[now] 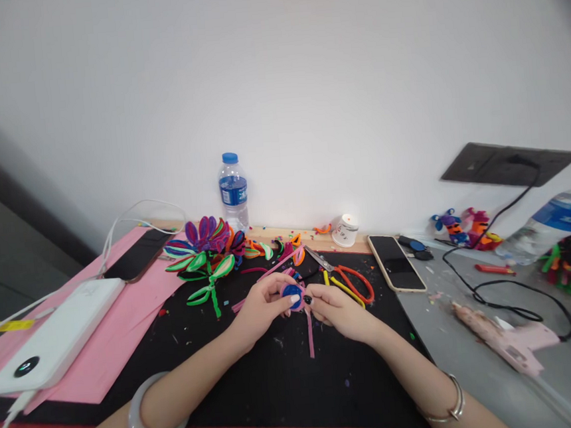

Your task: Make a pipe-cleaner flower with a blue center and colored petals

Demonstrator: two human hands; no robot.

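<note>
Handwork above the black mat [281, 391], head view. The blue chenille disc [289, 292], edged in pink, sits between your two hands over the middle of the mat, nearer you than the orange-handled scissors [327, 263]. Your left hand [268, 301] is curled nearly closed around the disc's left side, its thumb laid across the blue face and its fingers behind. Your right hand [338, 308] is drawn to a narrow pinch at the right edge, where it appears to grip the pink chenille strip [311, 337]; the exact contact is hidden by the fingertips. The strip's free end hangs toward you, below the disc. To the left lies a chenille flower [210, 237] with green-and-white leaves; to the right, on the grey tabletop, a pink glue gun [520, 347].

Handling: the disc should be very light, with soft pile over thin, bendable wire. It is unlikely to slip, but hard squeezing could buckle it or open its turns. It is best held flat by the rim, between thumb and fingers, with the strip taken close to where it leaves the edge.
</note>
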